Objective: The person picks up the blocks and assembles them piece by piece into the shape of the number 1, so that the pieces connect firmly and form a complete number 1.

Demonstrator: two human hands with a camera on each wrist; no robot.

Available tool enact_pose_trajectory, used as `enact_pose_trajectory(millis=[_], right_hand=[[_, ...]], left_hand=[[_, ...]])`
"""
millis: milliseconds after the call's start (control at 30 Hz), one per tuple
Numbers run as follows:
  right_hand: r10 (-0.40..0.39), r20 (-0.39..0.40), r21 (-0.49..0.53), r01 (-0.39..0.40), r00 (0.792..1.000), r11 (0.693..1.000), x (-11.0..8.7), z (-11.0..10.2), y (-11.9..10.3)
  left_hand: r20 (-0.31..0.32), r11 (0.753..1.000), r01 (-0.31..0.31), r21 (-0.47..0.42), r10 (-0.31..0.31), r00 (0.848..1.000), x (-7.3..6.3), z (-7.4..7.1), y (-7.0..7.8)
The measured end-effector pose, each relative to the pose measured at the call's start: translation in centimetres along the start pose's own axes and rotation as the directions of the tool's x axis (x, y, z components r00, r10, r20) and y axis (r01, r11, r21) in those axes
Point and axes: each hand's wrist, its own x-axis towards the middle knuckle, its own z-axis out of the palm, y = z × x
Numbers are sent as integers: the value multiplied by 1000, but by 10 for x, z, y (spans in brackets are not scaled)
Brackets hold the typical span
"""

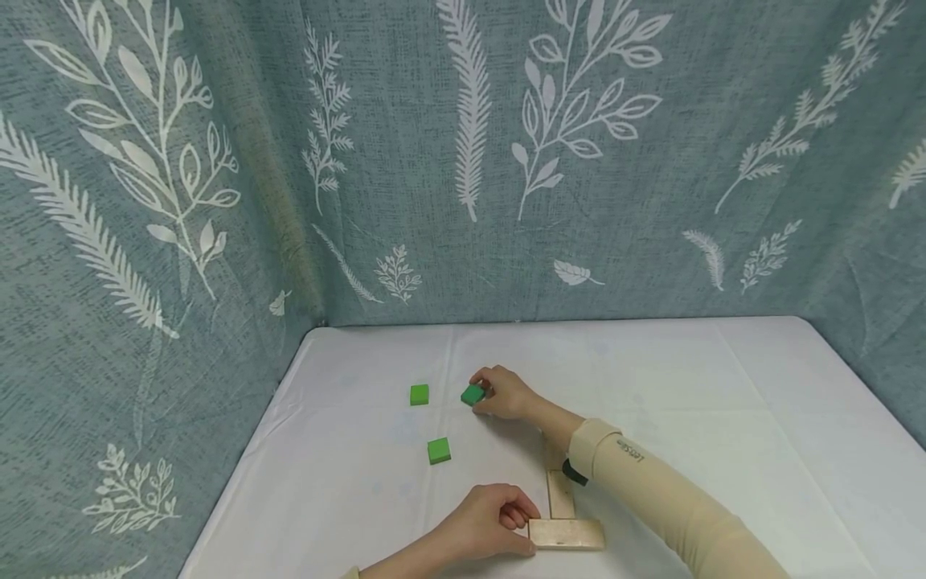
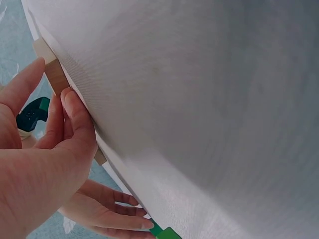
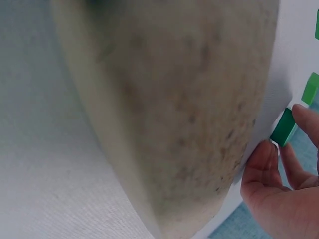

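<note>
My left hand [image 1: 488,523] is at the near edge of the table, where its thumb and fingers pinch the left end of a pale wooden block [image 1: 567,534]. A second wooden block [image 1: 560,494] meets the far side of that one, partly covered by my right forearm. Farther away, my right hand [image 1: 504,392] grips a dark green square block [image 1: 473,394] between thumb and fingers. In the right wrist view the dark green block [image 3: 284,127] shows between the fingertips. Two lighter green blocks lie left of it, one farther back [image 1: 419,394] and one nearer [image 1: 439,450].
A white cloth [image 1: 687,418] covers the table, with patterned blue-green curtains [image 1: 434,161] behind and at the sides. A black strap [image 1: 575,473] sits under the right wrist. A speckled beige surface [image 3: 199,124] fills much of the right wrist view, too blurred to identify.
</note>
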Motion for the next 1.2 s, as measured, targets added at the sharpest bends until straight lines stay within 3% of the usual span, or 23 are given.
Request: enact_pose_trajectory(millis=[233, 833, 1200], right_hand=[[-17, -7, 10, 17, 1000, 1000, -5, -2, 1], [27, -45, 96, -23, 999, 995, -16, -16, 15], [52, -25, 145, -47, 998, 988, -27, -29, 32]], left_hand=[[1, 1000, 1, -13, -1, 1000, 0, 0, 1], [8, 999, 11, -32, -11, 1000, 1, 0, 1], [6, 999, 23, -39, -23, 1000, 0, 0, 3]])
